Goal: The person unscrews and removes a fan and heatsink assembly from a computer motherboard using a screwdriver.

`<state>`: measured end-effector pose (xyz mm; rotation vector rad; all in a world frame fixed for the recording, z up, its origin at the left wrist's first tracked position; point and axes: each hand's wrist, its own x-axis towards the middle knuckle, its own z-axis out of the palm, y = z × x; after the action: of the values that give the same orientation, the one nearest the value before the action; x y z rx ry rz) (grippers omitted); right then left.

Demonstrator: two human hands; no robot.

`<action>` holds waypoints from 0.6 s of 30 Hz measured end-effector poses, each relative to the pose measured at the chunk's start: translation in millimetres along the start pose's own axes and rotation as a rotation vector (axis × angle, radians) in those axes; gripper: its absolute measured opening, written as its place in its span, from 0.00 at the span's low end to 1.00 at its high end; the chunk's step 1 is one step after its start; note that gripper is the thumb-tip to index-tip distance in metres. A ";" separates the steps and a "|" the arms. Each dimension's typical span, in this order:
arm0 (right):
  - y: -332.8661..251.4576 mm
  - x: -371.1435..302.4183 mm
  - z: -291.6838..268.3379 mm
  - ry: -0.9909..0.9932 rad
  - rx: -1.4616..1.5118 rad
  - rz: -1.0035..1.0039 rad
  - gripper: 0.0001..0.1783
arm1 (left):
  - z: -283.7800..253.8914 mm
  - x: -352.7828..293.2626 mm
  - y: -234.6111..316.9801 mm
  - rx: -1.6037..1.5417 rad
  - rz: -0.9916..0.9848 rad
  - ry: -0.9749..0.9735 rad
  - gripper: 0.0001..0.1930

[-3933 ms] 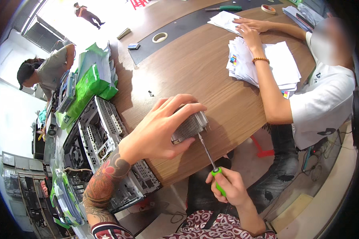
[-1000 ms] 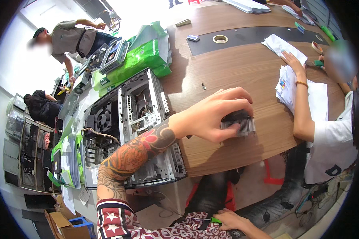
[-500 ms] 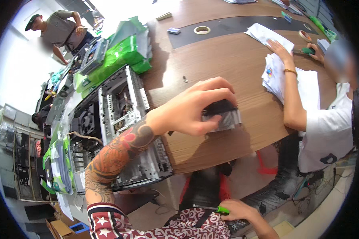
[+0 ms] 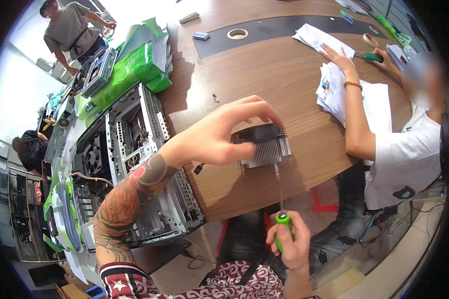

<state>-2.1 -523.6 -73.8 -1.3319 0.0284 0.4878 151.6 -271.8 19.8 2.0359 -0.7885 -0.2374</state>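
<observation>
A finned metal heatsink with a black fan on it stands on the brown table. My left hand reaches over it from the left, thumb on the near finned side and fingers curled over the far side. Below the table's edge, my right hand grips the green handle of a screwdriver. Its thin shaft points up and away from me, with the tip at the heatsink's near lower edge; whether they touch I cannot tell.
An opened computer case lies left of my forearm, with a green plastic bag behind it. Small metal parts and a tape roll lie farther back. At right, a co-worker's arm rests by white papers.
My right hand has risen from my lap with the screwdriver and turned its shaft toward the heatsink. My left hand still holds the heatsink. The whole view has shifted slightly.
</observation>
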 end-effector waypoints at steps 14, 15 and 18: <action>-12.1 -2.0 26.7 -0.025 0.088 0.024 0.21 | -1.1 -1.5 -4.8 -0.323 -0.098 -0.048 0.25; -12.7 -3.8 26.0 -0.035 0.140 0.033 0.21 | -0.6 -1.3 -5.3 -0.300 -0.089 -0.051 0.25; -8.6 1.3 24.9 -0.021 0.220 0.089 0.24 | 0.8 0.2 -7.3 -0.239 -0.041 -0.053 0.24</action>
<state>-4.2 -501.2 -60.0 -1.1135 0.1210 0.5576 154.6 -269.6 13.4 1.8279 -0.7159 -0.3913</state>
